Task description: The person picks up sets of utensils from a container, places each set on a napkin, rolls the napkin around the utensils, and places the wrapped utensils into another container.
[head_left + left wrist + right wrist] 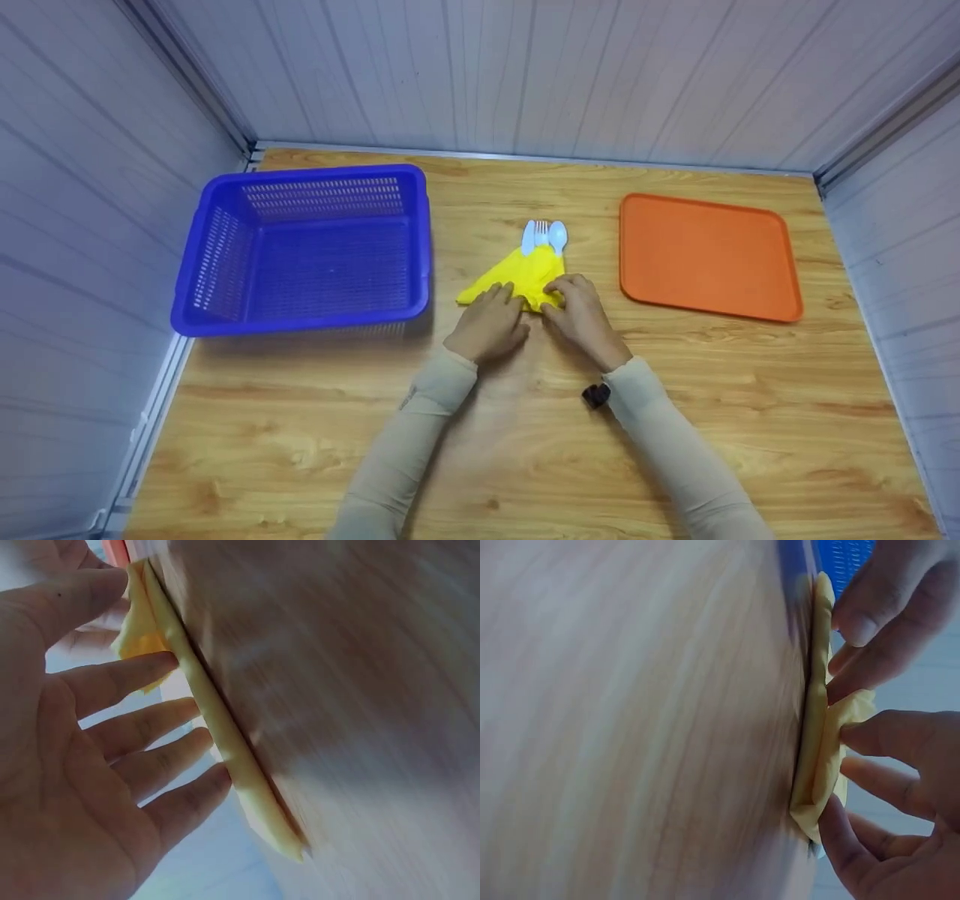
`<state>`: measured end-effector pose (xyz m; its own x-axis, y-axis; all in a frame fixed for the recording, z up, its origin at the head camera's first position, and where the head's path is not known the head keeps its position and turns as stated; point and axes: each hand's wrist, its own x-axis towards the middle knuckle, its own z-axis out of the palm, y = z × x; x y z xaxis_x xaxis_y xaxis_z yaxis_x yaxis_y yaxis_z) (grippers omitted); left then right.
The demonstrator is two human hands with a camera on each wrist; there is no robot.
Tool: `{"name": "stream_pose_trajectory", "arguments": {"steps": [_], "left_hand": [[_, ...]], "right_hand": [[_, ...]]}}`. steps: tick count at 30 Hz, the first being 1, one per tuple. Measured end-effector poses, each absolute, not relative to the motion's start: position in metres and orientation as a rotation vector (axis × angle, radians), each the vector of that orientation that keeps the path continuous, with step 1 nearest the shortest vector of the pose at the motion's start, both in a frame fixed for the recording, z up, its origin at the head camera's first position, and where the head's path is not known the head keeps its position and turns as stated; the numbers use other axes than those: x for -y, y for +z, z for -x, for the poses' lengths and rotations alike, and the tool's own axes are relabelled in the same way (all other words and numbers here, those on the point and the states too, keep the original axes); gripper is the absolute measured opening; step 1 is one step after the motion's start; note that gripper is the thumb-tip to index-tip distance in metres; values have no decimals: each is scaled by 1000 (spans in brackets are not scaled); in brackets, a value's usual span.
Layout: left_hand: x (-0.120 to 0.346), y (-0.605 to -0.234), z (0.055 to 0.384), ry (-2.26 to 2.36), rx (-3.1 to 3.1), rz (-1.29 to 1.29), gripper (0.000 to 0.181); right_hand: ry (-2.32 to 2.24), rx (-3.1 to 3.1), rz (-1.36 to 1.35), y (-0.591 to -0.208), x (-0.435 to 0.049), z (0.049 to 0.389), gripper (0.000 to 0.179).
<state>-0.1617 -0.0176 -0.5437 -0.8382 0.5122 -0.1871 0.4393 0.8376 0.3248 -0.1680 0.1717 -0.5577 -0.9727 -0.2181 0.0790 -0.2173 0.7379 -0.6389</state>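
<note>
A folded yellow napkin (pixel 517 277) lies on the table, wrapped over the lower parts of a white plastic knife (pixel 528 238), fork (pixel 541 233) and spoon (pixel 557 236). Their upper ends stick out at the far side, while the handles are hidden in the cloth. My left hand (pixel 489 322) has its fingers extended, with the fingertips resting along the napkin's near folded edge (pixel 214 716). At the right part of the cloth, my right hand (pixel 581 315) pinches a raised fold (pixel 829 757) between thumb and fingers.
To the left stands a blue plastic basket (pixel 300 324) with slotted sides. An orange tray (pixel 709 255) lies at the right. Pale panelled walls (pixel 525 75) close off the back and both sides of the wooden table (pixel 510 450).
</note>
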Motion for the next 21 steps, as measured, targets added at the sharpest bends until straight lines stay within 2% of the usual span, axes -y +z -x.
{"name": "stream_pose_trajectory", "arguments": {"steps": [11,21], "left_hand": [[34,-546,168,429,-2924,-372,42],[39,-541,179,616,-2850,-79,50]], "right_hand": [[-900,-3038,464,-554,-164,166,18],[-849,-3031,480,-556,-166,168,19]]}}
